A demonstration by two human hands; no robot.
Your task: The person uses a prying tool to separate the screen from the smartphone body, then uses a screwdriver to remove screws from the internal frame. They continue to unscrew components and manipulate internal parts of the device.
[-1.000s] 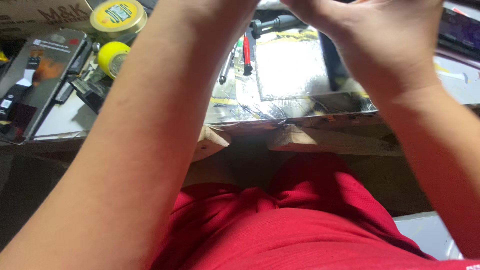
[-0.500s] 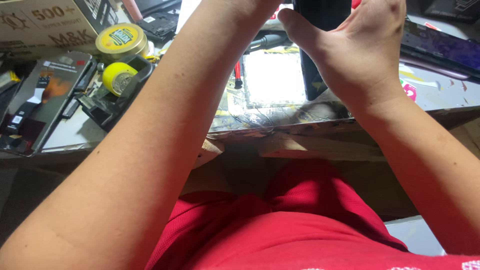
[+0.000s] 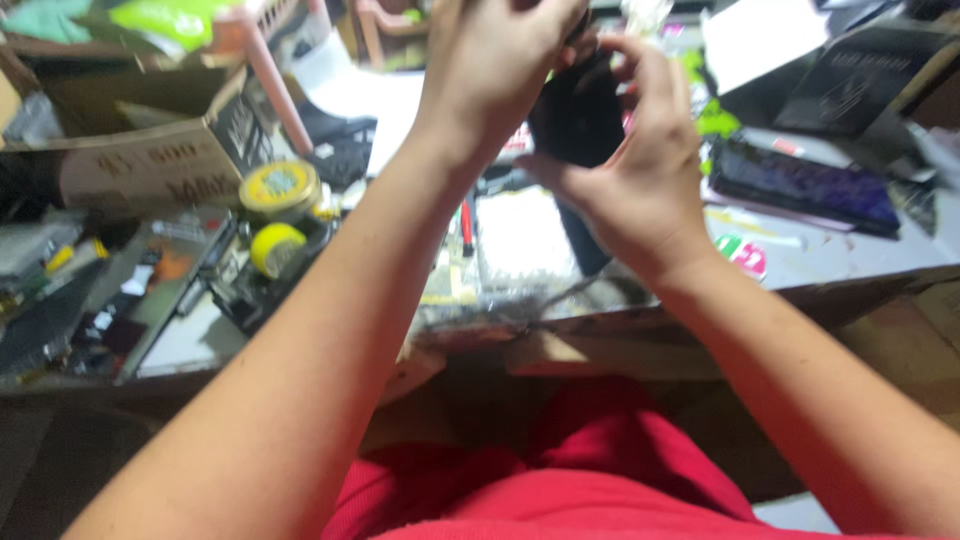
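Observation:
Both my hands hold a dark, flat, phone-like object (image 3: 578, 120) upright above the workbench. My right hand (image 3: 640, 170) cups it from below and from the right side. My left hand (image 3: 500, 60) grips its top, fingers curled over the upper edge. My forearms fill the foreground, and red clothing (image 3: 560, 480) shows below the bench edge.
On the cluttered bench lie a shiny foil-like mat (image 3: 520, 260), a red-handled tool (image 3: 466, 225), two yellow tape rolls (image 3: 277, 215), a cardboard box (image 3: 140, 160), dark flat devices at the left (image 3: 130, 290) and a dark panel at the right (image 3: 800, 185).
The view has tilted up, showing more of the bench. My hands have lifted the dark object higher, and my left hand now grips its top.

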